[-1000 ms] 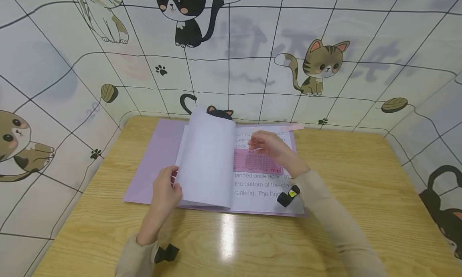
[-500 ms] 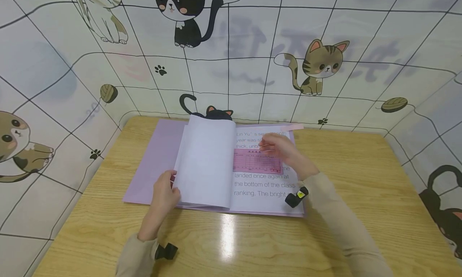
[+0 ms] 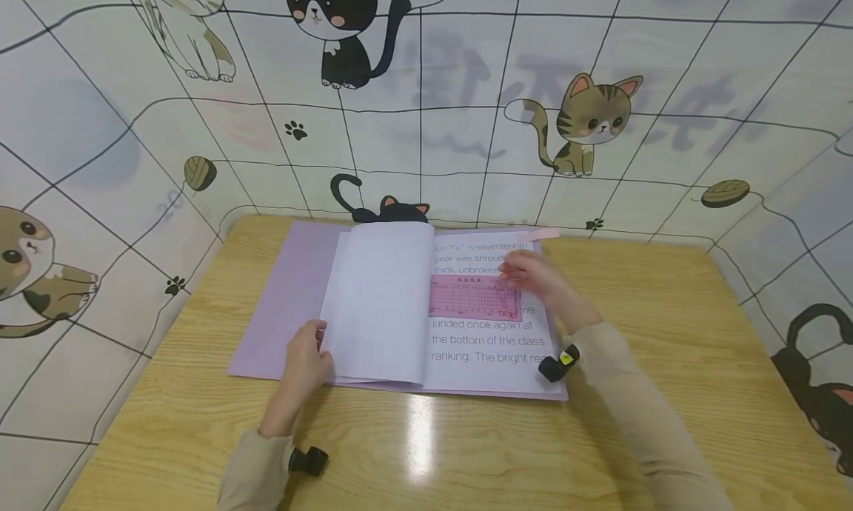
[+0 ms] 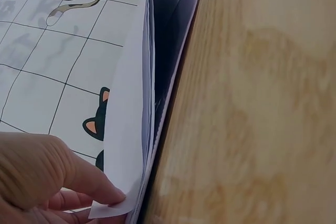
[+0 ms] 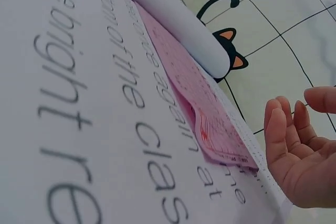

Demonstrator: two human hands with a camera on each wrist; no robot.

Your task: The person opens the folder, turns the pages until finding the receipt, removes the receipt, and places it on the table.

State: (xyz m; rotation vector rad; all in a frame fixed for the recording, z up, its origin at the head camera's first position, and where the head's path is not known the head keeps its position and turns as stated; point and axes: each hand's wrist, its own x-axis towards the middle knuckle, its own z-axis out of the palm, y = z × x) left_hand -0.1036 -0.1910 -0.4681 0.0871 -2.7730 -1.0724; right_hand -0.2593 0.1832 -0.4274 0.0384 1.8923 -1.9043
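Note:
A book with a light purple cover [image 3: 275, 315] lies spread on the table, with blank white pages [image 3: 378, 304] turned over on its left side. At their left edge my left hand [image 3: 305, 361] holds the paper; the left wrist view shows the thumb on top of a page [image 4: 125, 129] and fingers beneath it. A pink printed slip [image 3: 469, 300] lies on the right page [image 3: 489, 374], which bears large English text. Above the slip's right end hovers my right hand [image 3: 545, 283], its fingers loosely bent and holding nothing [image 5: 302, 153].
A pink strip [image 3: 545, 234] sticks out at the book's top right corner. The wooden table [image 3: 666, 333] extends on both sides of the book. Behind it rises a white wall covering [image 3: 460, 141] with cat drawings and grid lines.
The turned pages have settled flatter to the left. My right hand has moved right, uncovering more of the pink slip and the text. My left hand has barely moved.

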